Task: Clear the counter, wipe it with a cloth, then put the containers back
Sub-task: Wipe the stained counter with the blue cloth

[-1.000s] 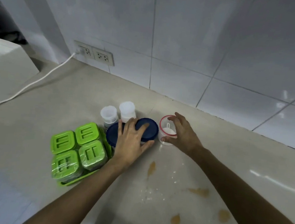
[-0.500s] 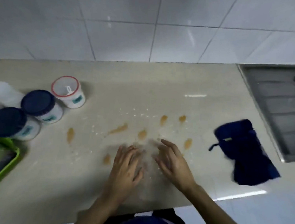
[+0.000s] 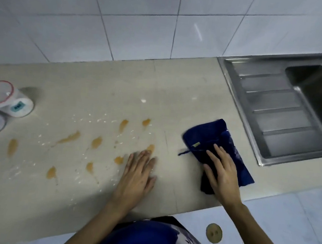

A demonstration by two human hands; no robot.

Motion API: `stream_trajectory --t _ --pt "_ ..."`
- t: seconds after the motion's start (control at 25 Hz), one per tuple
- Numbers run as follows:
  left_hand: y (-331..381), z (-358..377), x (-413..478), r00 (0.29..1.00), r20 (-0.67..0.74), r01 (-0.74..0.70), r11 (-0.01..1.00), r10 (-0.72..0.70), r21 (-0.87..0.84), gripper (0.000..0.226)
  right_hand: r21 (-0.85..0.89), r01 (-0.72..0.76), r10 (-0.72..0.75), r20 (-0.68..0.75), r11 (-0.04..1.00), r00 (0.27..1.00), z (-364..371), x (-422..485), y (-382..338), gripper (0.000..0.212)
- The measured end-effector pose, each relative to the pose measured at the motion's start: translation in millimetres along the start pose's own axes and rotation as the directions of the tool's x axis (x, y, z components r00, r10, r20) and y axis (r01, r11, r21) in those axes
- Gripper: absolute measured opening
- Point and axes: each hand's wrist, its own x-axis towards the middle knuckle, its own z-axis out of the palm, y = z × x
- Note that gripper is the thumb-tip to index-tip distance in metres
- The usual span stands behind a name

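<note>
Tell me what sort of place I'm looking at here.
Most likely a home kitchen: a stainless sink with a ribbed drainboard set into a beige counter, a white tiled wall behind, and food containers at the left edge.

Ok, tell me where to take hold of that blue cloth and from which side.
Gather the blue cloth at its near half, coming straight down from above. It lies crumpled and flat on the counter, so no edge stands up to pinch. The right hand is spread over that end, so curling the fingers should bunch enough for a firm grip.
</note>
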Motion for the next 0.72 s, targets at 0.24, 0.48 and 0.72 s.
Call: stream_trajectory --t 0.24,0.48,0.72 --pt "-7.5 -1.5 -15.3 0.989 -0.044 0.142 0.99 -0.143 -0.018 0.053 -0.215 -0.023 0.088 0.296 0.976 0.951 14.7 44.5 44.2 0.061" --pt "-38.0 -8.4 -50.8 0.974 -0.064 0.213 0.974 -0.218 -0.071 0.053 -0.25 0.05 0.042 0.351 0.967 0.936 36.5 26.8 -17.2 0.077" --pt "-88.2 -15.8 -95.8 0.949 -0.101 0.282 0.946 -0.3 -0.156 0.052 -0.139 0.315 -0.226 0.443 0.939 0.868 97.8 10.7 -147.7 0.075"
